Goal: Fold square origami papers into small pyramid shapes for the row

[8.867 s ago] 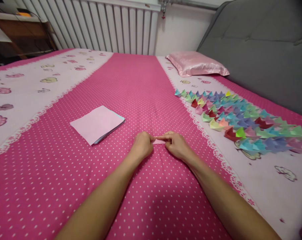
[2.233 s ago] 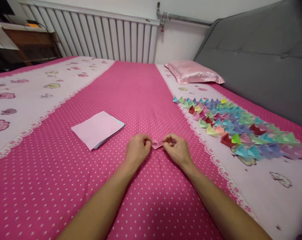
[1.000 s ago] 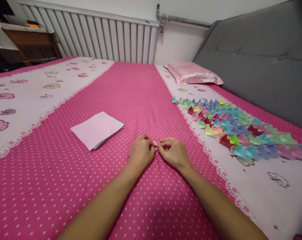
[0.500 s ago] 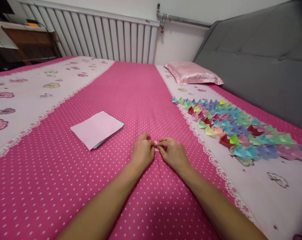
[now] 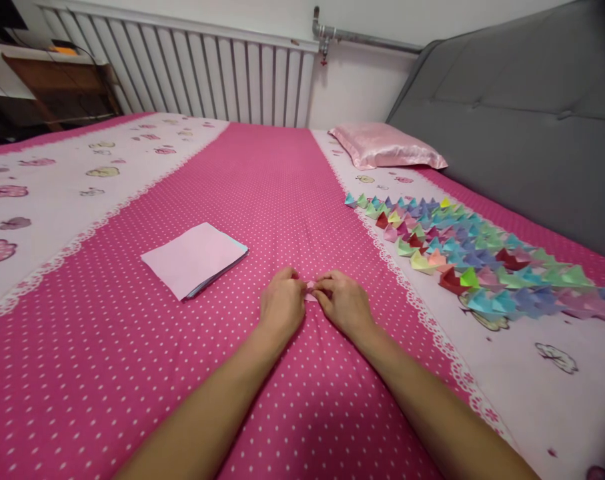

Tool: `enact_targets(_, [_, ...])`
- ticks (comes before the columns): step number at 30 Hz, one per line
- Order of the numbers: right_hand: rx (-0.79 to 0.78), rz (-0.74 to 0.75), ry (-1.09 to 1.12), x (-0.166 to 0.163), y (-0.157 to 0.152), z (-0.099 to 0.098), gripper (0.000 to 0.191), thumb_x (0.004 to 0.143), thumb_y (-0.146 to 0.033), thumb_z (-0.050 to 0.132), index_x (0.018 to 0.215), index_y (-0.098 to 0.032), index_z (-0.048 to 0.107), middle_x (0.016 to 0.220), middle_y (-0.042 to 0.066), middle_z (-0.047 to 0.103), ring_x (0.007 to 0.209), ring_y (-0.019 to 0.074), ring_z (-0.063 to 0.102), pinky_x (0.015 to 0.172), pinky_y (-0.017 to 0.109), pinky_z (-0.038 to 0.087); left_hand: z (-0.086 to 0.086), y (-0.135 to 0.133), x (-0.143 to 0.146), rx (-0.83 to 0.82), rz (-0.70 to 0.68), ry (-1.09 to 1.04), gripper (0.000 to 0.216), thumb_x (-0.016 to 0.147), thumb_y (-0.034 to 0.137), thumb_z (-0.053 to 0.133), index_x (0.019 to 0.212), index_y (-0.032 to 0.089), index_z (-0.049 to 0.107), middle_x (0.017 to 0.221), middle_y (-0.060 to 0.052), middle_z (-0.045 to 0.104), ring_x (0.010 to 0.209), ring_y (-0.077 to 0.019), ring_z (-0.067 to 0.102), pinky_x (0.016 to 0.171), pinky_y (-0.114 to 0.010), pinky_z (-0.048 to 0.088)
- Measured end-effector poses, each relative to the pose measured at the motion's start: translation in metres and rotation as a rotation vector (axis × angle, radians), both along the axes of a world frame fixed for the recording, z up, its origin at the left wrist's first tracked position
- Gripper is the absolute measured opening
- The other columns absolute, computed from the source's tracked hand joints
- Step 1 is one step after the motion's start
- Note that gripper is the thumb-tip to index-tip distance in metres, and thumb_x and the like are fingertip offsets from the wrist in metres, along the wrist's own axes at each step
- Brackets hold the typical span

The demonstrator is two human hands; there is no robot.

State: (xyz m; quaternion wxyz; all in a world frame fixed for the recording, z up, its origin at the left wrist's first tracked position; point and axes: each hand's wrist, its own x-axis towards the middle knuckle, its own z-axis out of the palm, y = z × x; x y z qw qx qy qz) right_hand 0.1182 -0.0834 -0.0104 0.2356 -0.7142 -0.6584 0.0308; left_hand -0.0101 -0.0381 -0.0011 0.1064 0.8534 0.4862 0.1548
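Note:
My left hand [image 5: 281, 305] and my right hand [image 5: 343, 305] meet on the pink dotted bedspread [image 5: 262, 200], both pinched shut on a small folded pink paper [image 5: 311, 288]. Only a sliver of the paper shows between the fingertips. A stack of square paper sheets [image 5: 195, 259], pink on top, lies to the left of my hands. To the right, several folded paper boats [image 5: 462, 250] in many colours sit in rows on the white strip of the spread.
A pink satin pillow [image 5: 387, 145] lies at the head of the bed by a grey padded headboard [image 5: 522, 113]. A white radiator [image 5: 192, 67] runs along the far wall. A wooden shelf [image 5: 57, 87] stands at the far left.
My hands have drawn closer together over the pink paper. It showed as a wider piece between them earlier and is now almost covered by my fingertips.

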Motion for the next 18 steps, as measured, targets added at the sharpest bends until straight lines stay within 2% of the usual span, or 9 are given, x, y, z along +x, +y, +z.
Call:
enact_targets(7, [0.034,-0.017,0.033,0.0007,-0.0005,-0.0002,0.015,0.081,-0.03,0.056,0.089,-0.027,0.069,0.086,0.0,0.066,0.076,0.0147,0.059,0.066,0.025,0.043,-0.0018,0.0012,0.0006,-0.027,-0.017,-0.011,0.028,0.085,0.027,0.04,0.085,0.019,0.067,0.099,-0.006,0.058,0.082,-0.017,0.055,0.062,-0.027,0.036])
enact_targets(12, [0.075,0.023,0.091,0.0015,0.0015,0.0001,0.013,0.081,-0.028,0.057,0.086,-0.025,0.068,0.084,0.0,0.064,0.073,0.0137,0.058,0.066,0.025,0.042,-0.0029,0.0017,0.0007,-0.007,-0.034,-0.028,0.028,0.085,0.026,0.04,0.084,0.019,0.067,0.098,-0.005,0.058,0.082,-0.0167,0.055,0.064,-0.027,0.037])
enact_targets(18, [0.139,0.005,0.052,-0.0035,-0.0057,0.0087,0.017,0.084,-0.03,0.052,0.086,-0.026,0.068,0.092,-0.001,0.063,0.073,0.0125,0.058,0.059,0.023,0.04,0.0029,-0.0059,0.0001,0.077,0.026,-0.058,0.025,0.082,0.024,0.043,0.083,0.021,0.067,0.105,-0.004,0.057,0.086,-0.0163,0.055,0.067,-0.027,0.04])
